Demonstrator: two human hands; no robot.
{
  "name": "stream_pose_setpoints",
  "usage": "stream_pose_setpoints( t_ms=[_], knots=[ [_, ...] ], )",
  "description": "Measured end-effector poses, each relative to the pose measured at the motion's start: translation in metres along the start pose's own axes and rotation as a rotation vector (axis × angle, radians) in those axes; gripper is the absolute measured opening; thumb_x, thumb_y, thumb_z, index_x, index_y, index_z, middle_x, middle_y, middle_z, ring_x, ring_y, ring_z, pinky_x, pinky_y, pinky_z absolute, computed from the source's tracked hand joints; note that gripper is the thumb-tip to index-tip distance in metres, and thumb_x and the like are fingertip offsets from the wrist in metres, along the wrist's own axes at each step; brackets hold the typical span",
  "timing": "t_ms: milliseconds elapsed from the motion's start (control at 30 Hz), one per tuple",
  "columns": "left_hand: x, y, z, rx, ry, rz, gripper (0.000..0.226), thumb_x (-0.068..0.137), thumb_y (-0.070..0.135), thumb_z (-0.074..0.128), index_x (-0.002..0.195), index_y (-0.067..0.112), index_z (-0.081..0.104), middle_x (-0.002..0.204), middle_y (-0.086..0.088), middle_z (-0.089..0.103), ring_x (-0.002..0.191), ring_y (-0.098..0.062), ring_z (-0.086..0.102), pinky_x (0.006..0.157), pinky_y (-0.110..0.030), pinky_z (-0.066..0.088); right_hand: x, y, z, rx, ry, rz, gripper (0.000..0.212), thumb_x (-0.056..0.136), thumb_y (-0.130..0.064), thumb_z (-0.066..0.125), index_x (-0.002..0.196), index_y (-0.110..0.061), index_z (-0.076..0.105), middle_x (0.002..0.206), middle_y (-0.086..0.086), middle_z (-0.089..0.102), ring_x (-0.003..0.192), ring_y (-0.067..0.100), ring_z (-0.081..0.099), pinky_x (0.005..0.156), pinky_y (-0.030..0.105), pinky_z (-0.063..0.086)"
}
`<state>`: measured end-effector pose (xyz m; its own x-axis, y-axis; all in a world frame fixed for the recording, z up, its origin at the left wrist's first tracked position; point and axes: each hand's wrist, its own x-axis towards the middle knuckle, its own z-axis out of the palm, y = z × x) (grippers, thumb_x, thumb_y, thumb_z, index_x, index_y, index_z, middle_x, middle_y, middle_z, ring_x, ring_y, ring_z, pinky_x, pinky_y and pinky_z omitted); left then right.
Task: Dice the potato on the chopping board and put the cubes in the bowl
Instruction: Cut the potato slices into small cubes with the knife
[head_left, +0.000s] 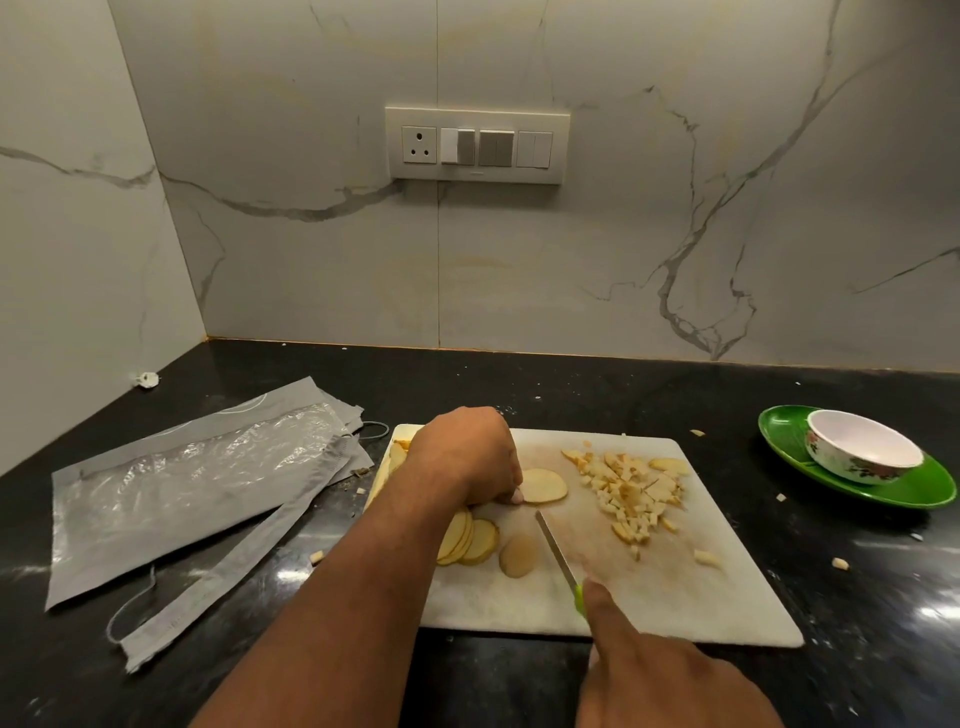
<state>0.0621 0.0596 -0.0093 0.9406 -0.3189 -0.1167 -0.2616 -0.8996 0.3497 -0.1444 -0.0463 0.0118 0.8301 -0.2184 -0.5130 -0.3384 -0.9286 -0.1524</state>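
Observation:
A white chopping board (675, 597) lies on the black counter. Diced potato cubes (631, 491) are heaped on its right half. Several round potato slices (470, 540) lie at the left, and one slice (544, 486) lies in the middle. My left hand (467, 457) has its fingers curled down, with the fingertips touching that middle slice's left edge. My right hand (654, 670) grips a green-handled knife (558, 553), forefinger stretched along its back, blade pointing away over the board. The white flowered bowl (860, 447) sits empty at the far right.
The bowl stands on a green plate (930, 488). A grey bag with clear plastic (192, 488) lies left of the board. Stray potato bits (840, 563) dot the counter. A switch panel (477, 145) is on the marble wall behind.

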Motion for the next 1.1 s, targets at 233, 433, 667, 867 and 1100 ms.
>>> stream_pose_setpoints(
  t_ms=[233,433,667,867,1100],
  knots=[
    [-0.007,0.003,-0.002,-0.024,0.002,-0.021,0.026,0.081,0.035,0.087,0.103,0.022,0.080,0.092,0.004,0.076,0.089,-0.015,0.071,0.089,-0.038,0.061,0.018,-0.017,-0.006,-0.039,0.465,-0.174,0.068,0.099,-0.033,0.039,0.159,-0.033,0.008,0.125,0.000,0.059,0.106,0.019,0.058,0.079,0.031,0.044],
    [-0.006,0.002,-0.003,-0.046,-0.003,-0.021,0.021,0.081,0.034,0.087,0.098,0.022,0.082,0.089,0.005,0.077,0.088,-0.014,0.071,0.088,-0.038,0.061,0.029,-0.016,0.009,-0.032,0.422,-0.196,0.066,0.098,-0.031,0.035,0.159,-0.032,0.010,0.125,0.003,0.059,0.108,0.022,0.059,0.083,0.035,0.045],
    [-0.004,0.000,-0.003,-0.042,-0.018,0.003,0.023,0.082,0.034,0.086,0.101,0.021,0.082,0.092,0.003,0.077,0.090,-0.015,0.070,0.089,-0.038,0.061,-0.007,0.001,-0.004,0.015,0.162,-0.074,0.068,0.102,-0.046,0.036,0.155,-0.046,-0.005,0.142,0.002,0.048,0.126,0.021,0.051,0.101,0.032,0.038],
    [-0.007,0.001,-0.004,-0.022,0.002,-0.008,0.019,0.082,0.030,0.086,0.099,0.023,0.082,0.091,0.005,0.077,0.088,-0.013,0.071,0.088,-0.037,0.061,0.012,-0.016,-0.008,0.002,0.471,-0.191,0.061,0.097,-0.034,0.037,0.155,-0.037,0.019,0.123,0.000,0.060,0.106,0.020,0.058,0.079,0.033,0.041],
    [-0.005,0.000,-0.002,-0.033,-0.001,-0.040,0.018,0.079,0.032,0.088,0.094,0.022,0.083,0.085,0.005,0.077,0.084,-0.013,0.072,0.085,-0.037,0.062,0.026,-0.017,0.004,0.005,0.398,-0.175,0.062,0.096,-0.031,0.035,0.155,-0.035,0.019,0.125,0.002,0.059,0.109,0.022,0.058,0.084,0.035,0.045]
  ],
)
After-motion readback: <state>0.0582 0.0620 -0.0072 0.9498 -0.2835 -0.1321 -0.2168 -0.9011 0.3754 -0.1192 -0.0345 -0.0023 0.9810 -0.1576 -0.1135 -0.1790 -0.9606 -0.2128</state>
